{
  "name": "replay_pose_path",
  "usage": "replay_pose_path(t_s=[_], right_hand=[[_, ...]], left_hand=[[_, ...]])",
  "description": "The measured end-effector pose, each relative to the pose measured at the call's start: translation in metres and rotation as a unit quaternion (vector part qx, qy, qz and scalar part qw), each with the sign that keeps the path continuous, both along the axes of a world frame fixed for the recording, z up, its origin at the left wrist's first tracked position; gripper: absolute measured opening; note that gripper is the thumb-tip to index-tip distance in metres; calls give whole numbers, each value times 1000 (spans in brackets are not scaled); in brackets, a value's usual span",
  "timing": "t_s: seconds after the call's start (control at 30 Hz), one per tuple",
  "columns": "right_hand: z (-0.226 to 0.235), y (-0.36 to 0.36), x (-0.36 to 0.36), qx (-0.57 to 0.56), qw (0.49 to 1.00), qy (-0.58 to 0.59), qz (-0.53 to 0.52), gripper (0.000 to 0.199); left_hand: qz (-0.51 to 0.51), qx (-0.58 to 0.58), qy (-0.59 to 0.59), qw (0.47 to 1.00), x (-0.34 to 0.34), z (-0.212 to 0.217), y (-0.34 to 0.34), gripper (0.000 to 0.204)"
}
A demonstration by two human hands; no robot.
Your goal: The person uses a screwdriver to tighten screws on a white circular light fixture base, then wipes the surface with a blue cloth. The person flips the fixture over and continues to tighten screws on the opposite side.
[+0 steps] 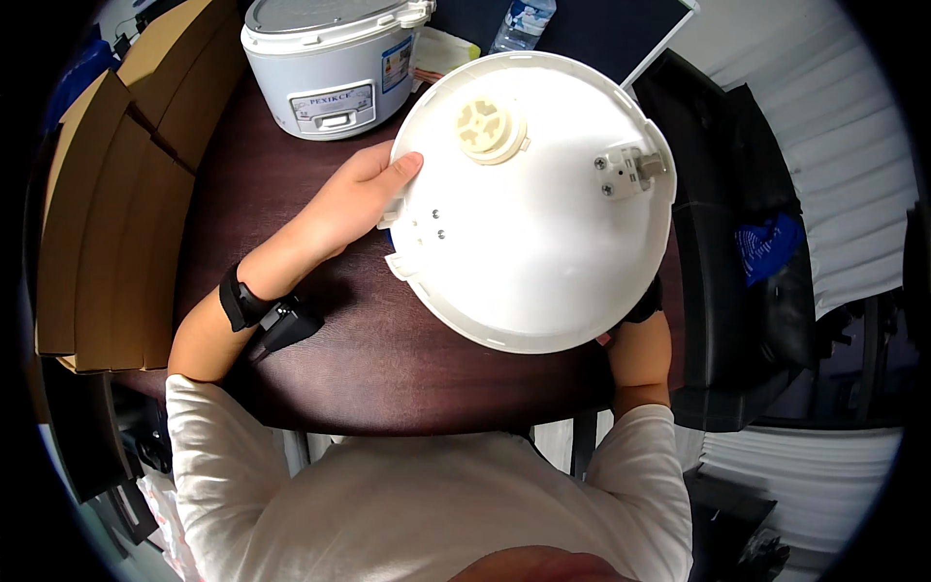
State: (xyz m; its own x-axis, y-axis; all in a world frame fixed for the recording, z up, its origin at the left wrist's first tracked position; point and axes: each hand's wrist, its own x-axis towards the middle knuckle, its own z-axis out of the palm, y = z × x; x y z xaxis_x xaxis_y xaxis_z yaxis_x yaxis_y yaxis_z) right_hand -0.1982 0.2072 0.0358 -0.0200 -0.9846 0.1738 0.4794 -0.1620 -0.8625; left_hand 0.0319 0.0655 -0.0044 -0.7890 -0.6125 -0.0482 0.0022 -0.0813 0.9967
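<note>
I hold up a round white rice cooker lid [543, 242] above the table, its inner face toward me. A cream slotted vent piece [488, 129] sits near its far left, and a metal latch [635, 171] with screws is at its right side. My left hand [364, 189] grips the lid's left rim, thumb on the inner face and the other fingers hidden behind. Of my right arm [640, 351], only the forearm and part of a black wrist strap show; the lid hides that hand. The white rice cooker body [335, 82] with a grey top stands at the back left.
Cardboard boxes [112, 233] line the left side of the dark table [407, 388]. A water bottle [524, 24] stands at the back. To the right is a black sofa [727, 242] with a blue cloth item [768, 247] on it.
</note>
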Motion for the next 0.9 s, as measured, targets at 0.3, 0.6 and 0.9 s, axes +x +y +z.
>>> replay_pose_path(t_s=[0.3, 0.6, 0.9], right_hand=[[1, 6, -4, 1, 1000, -7, -2, 38], [-6, 5, 4, 5, 1000, -24, -2, 35], [-7, 7, 3, 6, 1000, -28, -7, 34]], left_hand=[[-6, -46, -5, 999, 2, 4, -1, 42], [-25, -78, -9, 997, 4, 0, -4, 42], [-9, -55, -24, 998, 6, 13, -2, 42]])
